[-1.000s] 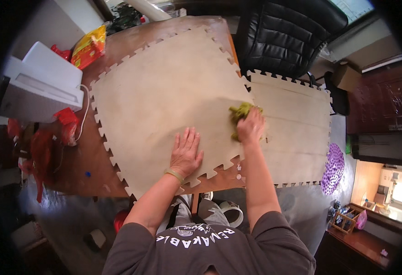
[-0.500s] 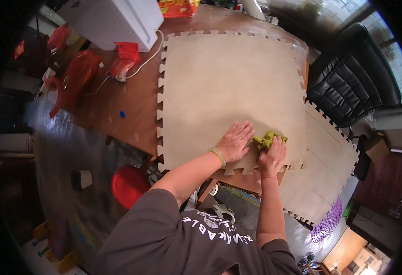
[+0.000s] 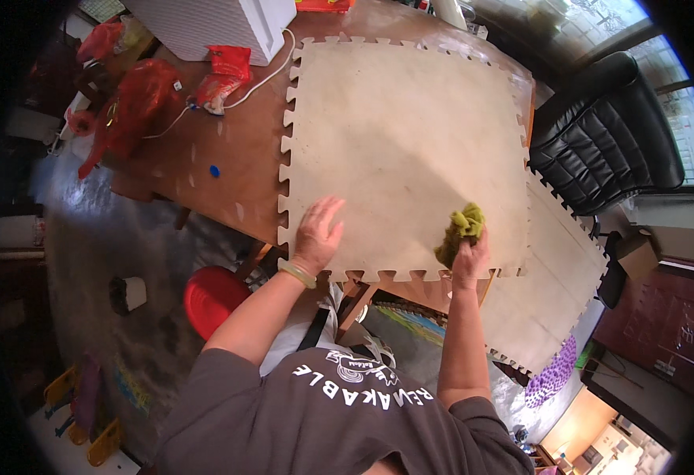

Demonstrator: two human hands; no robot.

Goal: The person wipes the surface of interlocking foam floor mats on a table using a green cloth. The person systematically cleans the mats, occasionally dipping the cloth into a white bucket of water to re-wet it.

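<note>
A large beige foam mat tile (image 3: 410,127) with jigsaw edges lies on the brown table. Over its near right part, my right hand (image 3: 472,257) is closed around a crumpled olive-green cloth (image 3: 464,226). My left hand (image 3: 318,233) is at the tile's near left corner, fingers stretched out and holding nothing; whether it touches the tile I cannot tell. A bangle circles my left wrist. A second beige foam tile (image 3: 549,277) lies lower at the right, partly hidden beneath the first.
On the brown table (image 3: 228,202) at the left lie a blue cap (image 3: 215,171), red plastic bags (image 3: 145,99) and a white cable. A white foam box (image 3: 212,28) stands behind them. A black chair (image 3: 608,134) is at the right, a red stool (image 3: 214,301) at the near left.
My left hand has moved left across the tile to its near corner. My right hand still grips the cloth, which now bunches upward. The whole view has shifted slightly.
</note>
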